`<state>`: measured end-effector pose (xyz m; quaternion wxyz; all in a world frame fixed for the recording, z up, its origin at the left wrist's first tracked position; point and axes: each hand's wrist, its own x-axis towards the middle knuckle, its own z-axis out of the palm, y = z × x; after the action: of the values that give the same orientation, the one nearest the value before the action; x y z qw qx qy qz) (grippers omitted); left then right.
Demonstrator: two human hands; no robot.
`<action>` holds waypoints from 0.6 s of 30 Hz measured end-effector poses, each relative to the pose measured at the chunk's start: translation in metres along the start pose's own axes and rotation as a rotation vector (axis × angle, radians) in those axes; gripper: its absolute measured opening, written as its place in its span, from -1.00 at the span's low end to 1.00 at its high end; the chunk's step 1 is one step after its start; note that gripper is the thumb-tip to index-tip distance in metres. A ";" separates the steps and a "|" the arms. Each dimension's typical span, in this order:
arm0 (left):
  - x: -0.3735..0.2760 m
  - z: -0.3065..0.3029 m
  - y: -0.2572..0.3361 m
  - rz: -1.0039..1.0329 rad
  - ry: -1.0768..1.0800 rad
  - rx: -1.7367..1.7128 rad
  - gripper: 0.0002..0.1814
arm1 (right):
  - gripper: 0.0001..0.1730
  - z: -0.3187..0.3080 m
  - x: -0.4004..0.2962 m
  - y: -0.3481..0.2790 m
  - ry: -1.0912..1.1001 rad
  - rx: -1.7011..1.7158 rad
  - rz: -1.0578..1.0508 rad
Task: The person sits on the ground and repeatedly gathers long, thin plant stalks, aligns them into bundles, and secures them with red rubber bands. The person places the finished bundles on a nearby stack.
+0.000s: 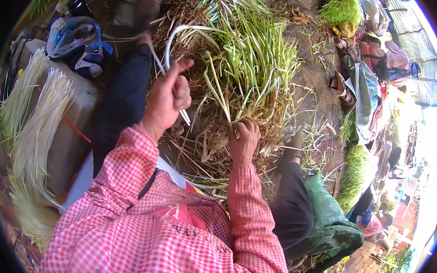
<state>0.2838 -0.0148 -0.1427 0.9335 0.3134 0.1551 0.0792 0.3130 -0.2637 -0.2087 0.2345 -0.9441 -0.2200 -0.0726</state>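
Observation:
My left hand (168, 97) is raised over the ground before me, its fingers closed around a few long pale stalks (184, 115). Their white ends stick out below the fist, and the upper parts bend over in a loop above it. Lower and to the right, my right hand (244, 140) pinches a pale green stalk (220, 93) near its base. That hand rests against a heap of green leafy stalks (258, 59) with brown, dry roots and husks. Dry brown waste (210, 143) lies between my hands.
Bundles of pale, cleaned stalks (41, 116) lie at my left on a grey block (74, 100). A bag (73, 35) stands beyond them. By my right leg sits a green sack (329, 212). Other people (374, 223) and green bundles (354, 176) are at the far right.

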 end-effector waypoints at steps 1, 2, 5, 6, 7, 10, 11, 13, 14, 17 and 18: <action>0.000 -0.003 -0.010 -0.012 0.018 -0.004 -0.58 | -0.81 -0.009 -0.001 -0.012 0.117 0.034 -0.074; -0.001 -0.006 -0.017 -0.048 0.030 -0.002 -0.59 | -0.83 -0.010 -0.009 -0.019 0.054 0.252 0.093; -0.009 0.003 -0.027 -0.114 0.053 0.110 -0.69 | -0.87 -0.018 -0.009 -0.053 0.051 0.566 0.239; -0.012 0.004 -0.032 -0.131 0.061 0.165 -0.72 | -0.87 -0.015 -0.012 -0.053 0.035 0.560 0.272; -0.014 0.003 -0.038 -0.146 0.075 0.223 -0.75 | -0.87 -0.012 -0.015 -0.053 0.014 0.559 0.306; -0.018 0.001 -0.055 -0.133 0.046 0.375 -0.80 | -0.87 -0.006 -0.017 -0.065 0.041 0.546 0.308; -0.018 -0.004 -0.062 -0.112 -0.005 0.435 -0.81 | -0.87 -0.004 -0.016 -0.068 0.049 0.551 0.290; -0.022 0.000 -0.064 -0.209 -0.028 0.526 -0.80 | -0.87 0.007 -0.017 -0.067 0.042 0.388 0.209; -0.021 0.000 -0.060 -0.186 -0.053 0.602 -0.77 | -0.83 0.007 -0.015 -0.065 -0.026 0.398 0.214; -0.014 0.000 -0.056 -0.046 0.009 0.452 -0.69 | -0.70 0.010 -0.013 -0.068 -0.154 0.256 0.131; -0.011 -0.001 -0.050 -0.040 0.058 0.414 -0.70 | -0.66 0.012 -0.012 -0.070 -0.178 0.180 0.087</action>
<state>0.2760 -0.0565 -0.1709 0.8458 0.4929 0.2008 0.0361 0.2709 -0.2072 -0.1929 0.3009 -0.9306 -0.2042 0.0417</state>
